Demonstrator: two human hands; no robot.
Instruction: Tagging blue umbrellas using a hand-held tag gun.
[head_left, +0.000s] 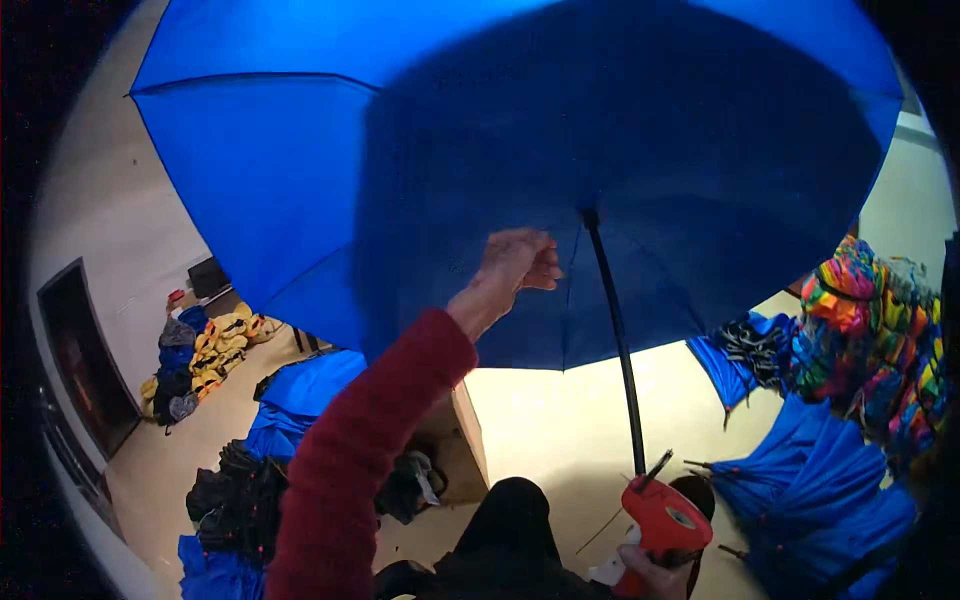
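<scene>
A wide-open blue umbrella (240, 150) fills the upper view, a large dark shadow across its canopy. Its thin black shaft (617, 340) runs down from the canopy's centre toward the lower right. My left hand (520, 262), in a red sleeve, is raised in front of the canopy, left of the shaft. Its fingers are curled together; anything between them is too small to make out. At the lower edge my right hand (655, 577) grips a red and white object with an oval inset (672, 520), its kind unclear. The shaft's lower end meets this object.
Folded blue umbrellas (810, 490) lie at the right beside a heap of multicoloured fabric (865, 320). More blue fabric (310, 395) and black bundles (240, 500) lie at left. A cardboard box (465, 440) stands near my knee. Yellow bundles (225, 345) lie near a dark doorway (85, 360).
</scene>
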